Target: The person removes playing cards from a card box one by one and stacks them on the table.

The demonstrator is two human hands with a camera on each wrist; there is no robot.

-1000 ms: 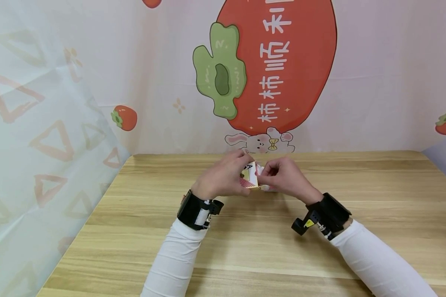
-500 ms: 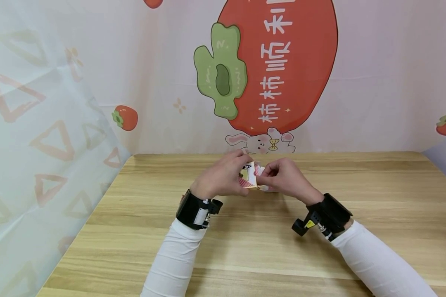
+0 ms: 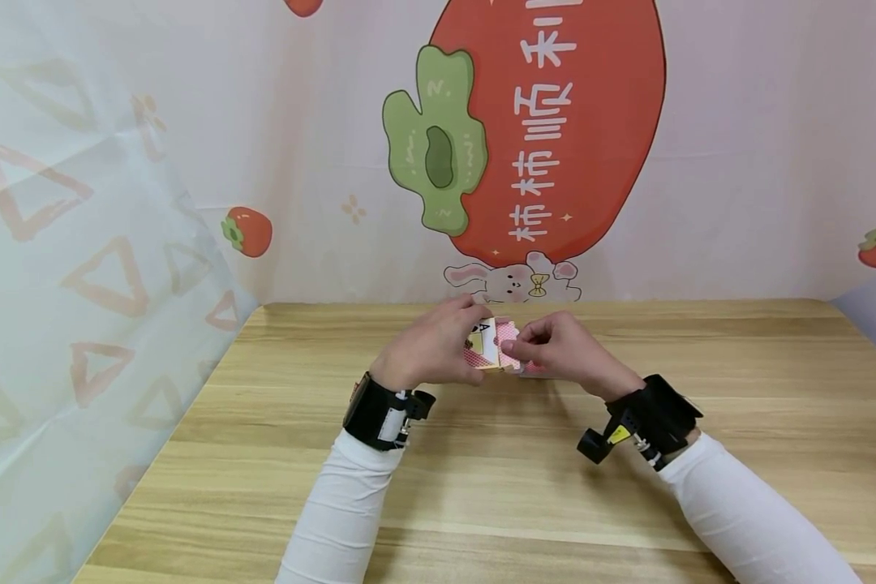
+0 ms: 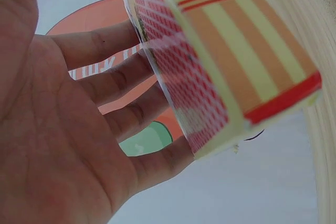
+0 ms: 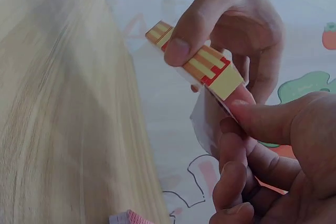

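Note:
My left hand [image 3: 434, 345] grips a playing card box [image 3: 489, 345] above the table, thumb on its striped narrow side and fingers behind. Its face shows an "A" and a red diamond pattern. In the left wrist view the striped side and patterned face of the box [image 4: 231, 51] fill the upper right. From the box's right end sticks out a pink-patterned flap [image 3: 508, 332]. My right hand [image 3: 565, 353] pinches at this flap with thumb and forefinger. In the right wrist view a pale thin sheet [image 5: 206, 121] hangs below the box, beside the right fingertips.
A pink-patterned stack [image 3: 533, 370], likely cards, lies on the wooden table [image 3: 482, 503] just under the right hand. Close behind the hands, a printed cloth [image 3: 321, 162] rises at the table's far edge. Both wrists wear black camera bands [image 3: 657, 418].
The right hand has shifted slightly right, so more of the pink-patterned flap and the stack beneath shows. The left hand has drifted a little left with the box.

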